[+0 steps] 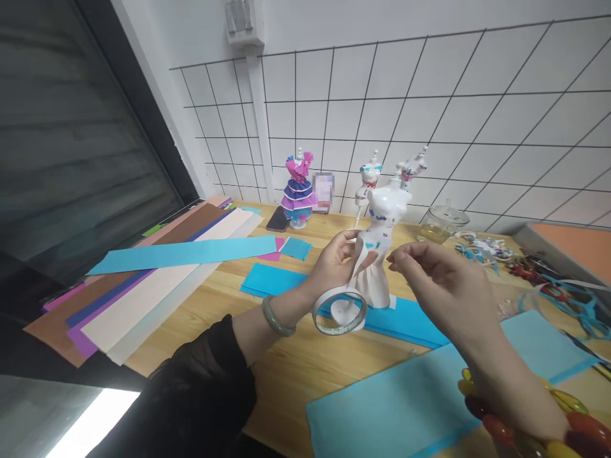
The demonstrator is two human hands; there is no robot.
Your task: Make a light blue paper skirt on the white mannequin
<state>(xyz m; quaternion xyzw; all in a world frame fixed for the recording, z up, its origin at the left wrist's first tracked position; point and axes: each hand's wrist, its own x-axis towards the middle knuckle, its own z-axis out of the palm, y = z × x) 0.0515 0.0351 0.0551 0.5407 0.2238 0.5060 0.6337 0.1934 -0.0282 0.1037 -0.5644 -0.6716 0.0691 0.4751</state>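
Note:
A small white dress form [382, 213] with coloured scraps stuck on it and pale material around its lower part stands in front of me, slightly tilted. My left hand [337, 259] is closed around its hip, thumb in front and fingers behind. From beside that hand a pale strip runs down to a roll of tape [315, 310], which hangs in front of the form's base. My right hand [436, 280] is pinched close to the form's right side; whatever lies between its fingertips cannot be made out. Folded blue crepe paper [405, 323] lies beneath.
Long coloured paper sheets [143, 292] are stacked at left, a blue strip [191, 253] across them. A paper-dressed form [298, 191], a phone [277, 219] and a glass teapot [443, 222] stand or lie behind. Blue scissors [577, 305] lie at right near a light-blue sheet [386, 407].

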